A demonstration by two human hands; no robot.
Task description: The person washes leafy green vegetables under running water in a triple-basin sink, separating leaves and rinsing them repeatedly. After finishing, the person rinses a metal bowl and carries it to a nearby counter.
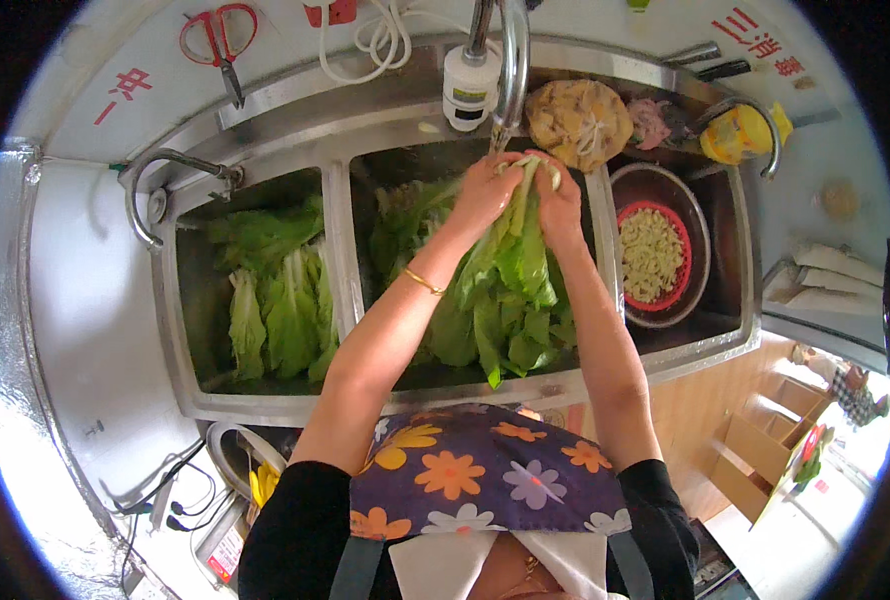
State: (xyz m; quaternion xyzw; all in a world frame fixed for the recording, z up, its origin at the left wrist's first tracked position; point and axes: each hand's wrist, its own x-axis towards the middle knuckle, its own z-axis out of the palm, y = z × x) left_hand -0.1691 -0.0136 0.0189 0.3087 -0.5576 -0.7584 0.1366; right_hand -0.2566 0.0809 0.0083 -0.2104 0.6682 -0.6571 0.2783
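Both my hands are over the middle basin of a stainless steel sink [337, 247], just below the running faucet [516, 67]. My left hand [487, 193] and my right hand [557, 196] grip the pale stem ends of a bunch of leafy greens [523, 262], whose leaves hang down towards me. More greens [407, 225] lie in the middle basin beneath. The left basin holds further leafy greens [291, 315]. In the right basin a red colander [686, 259] of pale chopped pieces [649, 251] sits inside a metal bowl [704, 225].
A tied plastic bag of yellowish food [580, 124], a pink bundle [649, 124] and a yellow container [741, 135] stand along the back right. Curved faucets rise at the left [141, 195] and right [771, 135]. Red-handled scissors [223, 52] hang on the wall. Cardboard boxes [760, 450] are at lower right.
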